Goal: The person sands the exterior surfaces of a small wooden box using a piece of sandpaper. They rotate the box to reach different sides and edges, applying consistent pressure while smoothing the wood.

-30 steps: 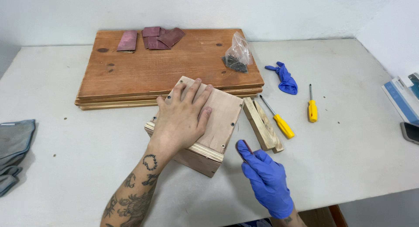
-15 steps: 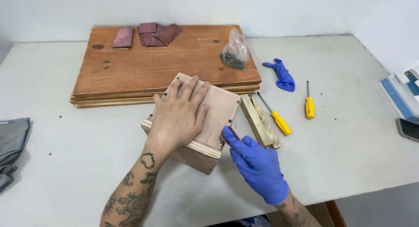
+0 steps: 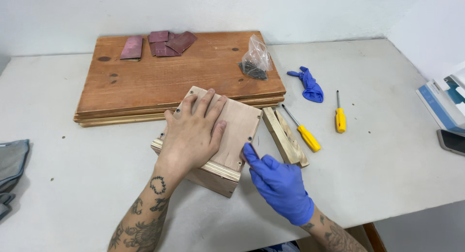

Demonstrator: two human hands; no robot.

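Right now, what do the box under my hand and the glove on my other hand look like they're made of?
The box looks like unfinished plywood: pale grain and layered edges, screwed at the corners. The glove on the right hand seems thin blue nitrile or latex, smooth and matte.

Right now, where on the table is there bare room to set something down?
Bare table shows between the grey cloth and the wooden box, and right of the short yellow screwdriver. Crowded: from the box past the wood strip to the long screwdriver.
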